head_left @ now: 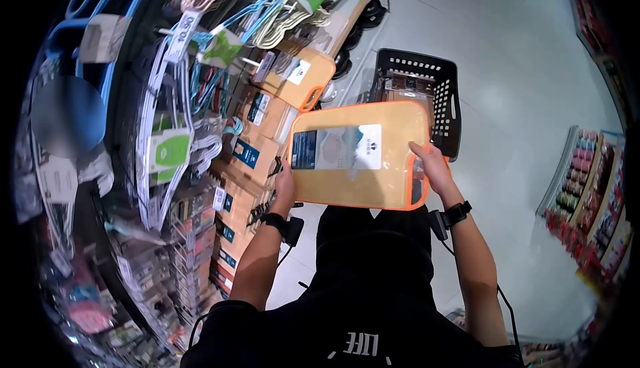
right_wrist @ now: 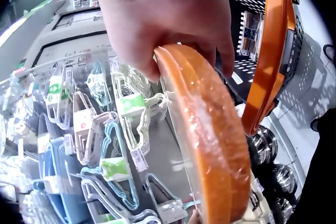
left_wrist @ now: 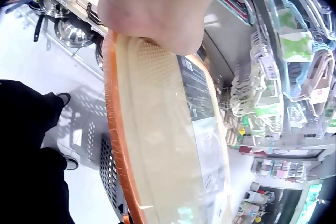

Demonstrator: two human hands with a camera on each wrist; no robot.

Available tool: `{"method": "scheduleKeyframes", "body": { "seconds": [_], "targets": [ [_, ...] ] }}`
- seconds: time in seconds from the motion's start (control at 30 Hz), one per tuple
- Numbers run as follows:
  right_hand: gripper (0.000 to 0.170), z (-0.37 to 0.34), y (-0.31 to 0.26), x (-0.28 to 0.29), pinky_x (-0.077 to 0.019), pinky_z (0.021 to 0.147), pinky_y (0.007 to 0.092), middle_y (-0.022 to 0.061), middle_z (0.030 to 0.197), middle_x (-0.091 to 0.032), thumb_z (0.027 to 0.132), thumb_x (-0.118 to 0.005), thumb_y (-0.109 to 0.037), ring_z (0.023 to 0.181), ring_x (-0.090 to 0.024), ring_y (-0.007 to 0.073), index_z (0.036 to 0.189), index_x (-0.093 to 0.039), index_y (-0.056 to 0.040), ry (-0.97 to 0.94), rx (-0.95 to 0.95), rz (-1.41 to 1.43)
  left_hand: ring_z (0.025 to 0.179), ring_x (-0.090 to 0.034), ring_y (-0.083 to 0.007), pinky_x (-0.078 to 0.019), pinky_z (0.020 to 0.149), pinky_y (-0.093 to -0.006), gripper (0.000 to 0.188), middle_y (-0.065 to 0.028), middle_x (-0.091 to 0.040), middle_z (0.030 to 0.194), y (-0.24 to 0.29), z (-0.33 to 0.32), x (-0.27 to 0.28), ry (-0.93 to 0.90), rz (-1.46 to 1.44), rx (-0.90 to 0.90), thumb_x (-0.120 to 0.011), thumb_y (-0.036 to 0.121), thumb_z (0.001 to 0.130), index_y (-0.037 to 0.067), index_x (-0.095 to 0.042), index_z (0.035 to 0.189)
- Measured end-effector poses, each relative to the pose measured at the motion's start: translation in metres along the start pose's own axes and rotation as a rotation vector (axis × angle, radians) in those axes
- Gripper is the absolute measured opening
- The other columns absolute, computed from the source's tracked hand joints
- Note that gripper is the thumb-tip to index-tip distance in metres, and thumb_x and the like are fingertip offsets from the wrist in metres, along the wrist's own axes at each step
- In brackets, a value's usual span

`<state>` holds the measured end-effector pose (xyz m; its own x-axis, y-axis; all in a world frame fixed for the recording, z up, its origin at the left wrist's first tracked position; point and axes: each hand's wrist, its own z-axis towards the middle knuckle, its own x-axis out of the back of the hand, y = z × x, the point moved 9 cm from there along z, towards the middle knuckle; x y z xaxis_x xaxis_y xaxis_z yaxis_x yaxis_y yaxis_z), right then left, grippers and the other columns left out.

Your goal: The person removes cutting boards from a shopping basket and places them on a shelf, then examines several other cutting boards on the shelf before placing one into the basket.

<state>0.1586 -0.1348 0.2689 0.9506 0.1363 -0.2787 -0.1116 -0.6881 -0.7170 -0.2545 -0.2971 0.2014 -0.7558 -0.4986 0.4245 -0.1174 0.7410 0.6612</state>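
Observation:
A wrapped beige cutting board (head_left: 353, 188) with an orange rim and a dark-and-white label is held level in front of the body. The left hand (head_left: 285, 185) grips its left edge; in the left wrist view that hand (left_wrist: 157, 8) covers the board's (left_wrist: 157, 129) near end. At the other side, the right hand (head_left: 433, 167) holds the edge by the handle slot, thumb on the top face. The right wrist view shows the right hand (right_wrist: 173, 24) with fingers bent round the orange edge (right_wrist: 210, 129), its fingertips partly hidden.
A black basket (head_left: 448, 88) with packaged items stands on the floor beyond the board. On the left, racks hold hangers (head_left: 167, 148) and wooden boards (head_left: 257, 148), with another orange-rimmed board (head_left: 313, 68) hanging there. Pans (head_left: 363, 25) line the lower shelf. A display (head_left: 580, 195) stands at right.

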Motion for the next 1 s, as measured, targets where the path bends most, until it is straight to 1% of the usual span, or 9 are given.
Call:
{"method": "scheduleKeyframes", "body": {
  "seconds": [0.23, 0.33, 0.47, 0.53, 0.67, 0.73, 0.8, 0.93, 1.0],
  "targets": [
    [0.036, 0.035, 0.044, -0.063, -0.0554, 0.065, 0.0243, 0.0065, 0.103, -0.066, 0.092, -0.062, -0.022, 0.083, -0.066, 0.0118, 0.122, -0.053, -0.0034, -0.008, -0.003, -0.099, 0.086, -0.065, -0.0237, -0.0494, 0.077, -0.0336, 0.071, -0.0128, -0.068, 0.093, -0.054, 0.073, 0.040, -0.056, 0.076, 0.107, -0.040, 0.058, 0.095, -0.009, -0.065, 0.101],
    [0.040, 0.043, 0.049, -0.099, -0.0573, 0.071, 0.0259, 0.0080, 0.109, -0.064, 0.094, -0.060, -0.022, 0.090, -0.066, 0.0121, 0.127, -0.049, -0.0022, -0.051, -0.101, 0.013, 0.088, -0.063, -0.0228, -0.0489, 0.079, -0.0328, 0.068, -0.0121, -0.068, 0.093, -0.080, 0.095, 0.060, -0.033, 0.032, 0.109, -0.039, 0.054, 0.097, -0.009, -0.063, 0.104],
    [0.036, 0.063, 0.064, -0.128, -0.0568, 0.059, 0.0237, 0.0048, 0.100, -0.066, 0.093, -0.062, -0.023, 0.075, -0.067, 0.0112, 0.122, -0.052, -0.0046, -0.093, -0.206, 0.108, 0.091, -0.061, -0.0208, -0.0474, 0.082, -0.0327, 0.065, -0.0135, -0.068, 0.095, -0.111, 0.119, 0.077, 0.140, 0.124, 0.230, -0.039, 0.050, 0.099, -0.010, -0.062, 0.109],
    [0.031, 0.083, 0.074, -0.123, -0.0569, 0.059, 0.0226, 0.0037, 0.099, -0.066, 0.093, -0.062, -0.020, 0.071, -0.066, 0.0096, 0.119, -0.055, -0.0049, -0.065, -0.186, 0.058, 0.091, -0.060, -0.0212, -0.0466, 0.082, -0.0330, 0.065, -0.0144, -0.068, 0.096, -0.111, 0.134, 0.062, 0.073, 0.099, 0.139, -0.038, 0.051, 0.098, -0.009, -0.063, 0.107],
    [0.026, 0.120, 0.043, -0.118, -0.0578, 0.059, 0.0238, 0.0064, 0.093, -0.068, 0.091, -0.062, -0.016, 0.073, -0.067, 0.0107, 0.112, -0.058, -0.0009, -0.119, -0.201, 0.013, 0.085, -0.060, -0.0224, -0.0463, 0.080, -0.0343, 0.066, -0.0151, -0.067, 0.088, -0.064, 0.142, 0.025, 0.158, 0.177, 0.013, -0.038, 0.051, 0.098, -0.009, -0.064, 0.099],
    [0.025, 0.146, 0.026, -0.104, -0.0578, 0.057, 0.0239, 0.0085, 0.092, -0.068, 0.092, -0.060, -0.017, 0.074, -0.068, 0.0119, 0.110, -0.059, 0.0009, -0.115, -0.200, 0.047, 0.074, -0.058, -0.0233, -0.0455, 0.075, -0.0361, 0.067, -0.0171, -0.065, 0.078, -0.079, 0.178, 0.007, 0.141, 0.182, 0.047, -0.039, 0.052, 0.098, -0.010, -0.064, 0.092],
    [0.036, 0.173, 0.016, -0.093, -0.0603, 0.059, 0.0251, 0.0134, 0.098, -0.068, 0.093, -0.057, -0.023, 0.076, -0.070, 0.0155, 0.115, -0.056, 0.0056, -0.147, -0.278, 0.028, 0.075, -0.059, -0.0234, -0.0455, 0.076, -0.0362, 0.068, -0.0182, -0.064, 0.075, -0.061, 0.200, -0.026, 0.063, -0.021, -0.045, -0.040, 0.054, 0.097, -0.009, -0.065, 0.089],
    [0.044, 0.221, -0.003, -0.083, -0.0608, 0.058, 0.0257, 0.0156, 0.106, -0.066, 0.092, -0.059, -0.021, 0.082, -0.070, 0.0185, 0.126, -0.048, 0.0055, -0.214, -0.235, -0.106, 0.077, -0.059, -0.0194, -0.0463, 0.077, -0.0307, 0.062, -0.0135, -0.066, 0.080, -0.021, 0.239, -0.051, 0.214, 0.257, -0.047, -0.040, 0.049, 0.099, -0.008, -0.065, 0.095],
    [0.043, 0.243, 0.001, -0.064, -0.0610, 0.056, 0.0257, 0.0152, 0.103, -0.066, 0.092, -0.060, -0.022, 0.084, -0.070, 0.0193, 0.123, -0.050, 0.0044, -0.221, -0.226, -0.116, 0.078, -0.060, -0.0156, -0.0469, 0.076, -0.0281, 0.061, -0.0108, -0.068, 0.085, 0.014, 0.232, -0.085, 0.036, 0.077, -0.050, -0.037, 0.047, 0.100, -0.007, -0.065, 0.097]
  ]
}}
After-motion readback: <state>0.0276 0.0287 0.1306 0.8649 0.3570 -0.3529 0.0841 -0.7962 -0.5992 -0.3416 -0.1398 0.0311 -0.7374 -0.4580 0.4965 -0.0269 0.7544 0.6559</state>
